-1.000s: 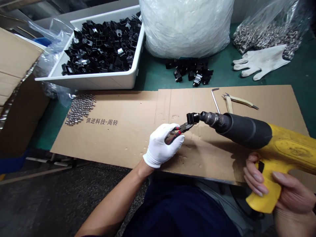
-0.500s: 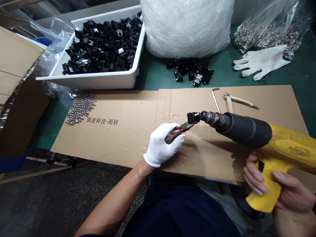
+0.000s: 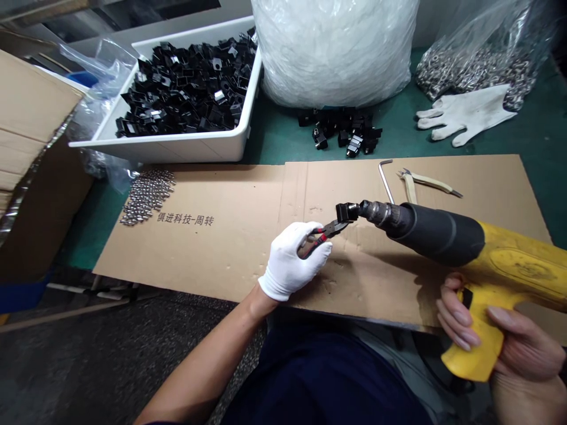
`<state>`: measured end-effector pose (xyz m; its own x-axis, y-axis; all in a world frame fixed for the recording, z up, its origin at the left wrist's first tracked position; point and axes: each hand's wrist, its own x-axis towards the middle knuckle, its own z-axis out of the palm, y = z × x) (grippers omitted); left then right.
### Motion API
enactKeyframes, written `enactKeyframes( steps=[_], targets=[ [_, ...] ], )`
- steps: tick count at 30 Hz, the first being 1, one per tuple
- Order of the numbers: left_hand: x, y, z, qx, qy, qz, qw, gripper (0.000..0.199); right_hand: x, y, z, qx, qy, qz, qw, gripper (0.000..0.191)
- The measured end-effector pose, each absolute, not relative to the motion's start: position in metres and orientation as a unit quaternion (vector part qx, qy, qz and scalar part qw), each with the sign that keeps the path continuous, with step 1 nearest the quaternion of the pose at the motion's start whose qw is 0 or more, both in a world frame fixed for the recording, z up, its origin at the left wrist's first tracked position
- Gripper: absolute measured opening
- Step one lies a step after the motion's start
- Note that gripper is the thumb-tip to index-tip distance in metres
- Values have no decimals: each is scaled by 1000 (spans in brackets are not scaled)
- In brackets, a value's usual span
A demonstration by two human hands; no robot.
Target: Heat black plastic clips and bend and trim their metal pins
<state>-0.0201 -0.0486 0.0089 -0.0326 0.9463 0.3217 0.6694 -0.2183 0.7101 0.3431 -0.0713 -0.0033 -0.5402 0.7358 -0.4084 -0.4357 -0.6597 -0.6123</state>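
My left hand (image 3: 296, 258), in a white glove, is closed round red-and-black handled pliers (image 3: 330, 230). The jaws of the pliers grip a small black plastic part (image 3: 344, 211) with a shiny metal piece on its right side. My right hand (image 3: 491, 330) has no glove and is wrapped round the handle of a yellow heat gun (image 3: 522, 262). Its dark stepped nozzle (image 3: 383, 213) points left, with the tip right beside the metal piece. Whether the tip touches that piece, I cannot tell.
Behind the cardboard sheet (image 3: 239, 236) stands a white bin (image 3: 177, 150) of black parts. Small metal pieces (image 3: 148, 195) lie at left. A hex key (image 3: 386, 180), cream-handled pliers (image 3: 429, 182), loose black parts (image 3: 349, 133), a glove (image 3: 465, 115) and filled plastic bags (image 3: 336, 53) lie farther back.
The camera view has shifted slightly. Both hands, the pliers, the black part and the heat gun keep nearly the same positions relative to each other.
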Motion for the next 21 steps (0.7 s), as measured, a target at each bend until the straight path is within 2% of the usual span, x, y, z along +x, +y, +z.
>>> enactKeyframes(
  steps=[6,14,21],
  targets=[
    [-17,-49,3,678,621,368,136,32,347,-78,-11,-323,-207,856,346,34],
    [-17,-50,-5,689,640,339,11,31,354,-82,-35,-270,-205,876,342,36],
    [-11,-49,-3,694,638,330,-40,34,349,-82,-31,-259,-165,882,357,36]
  ],
)
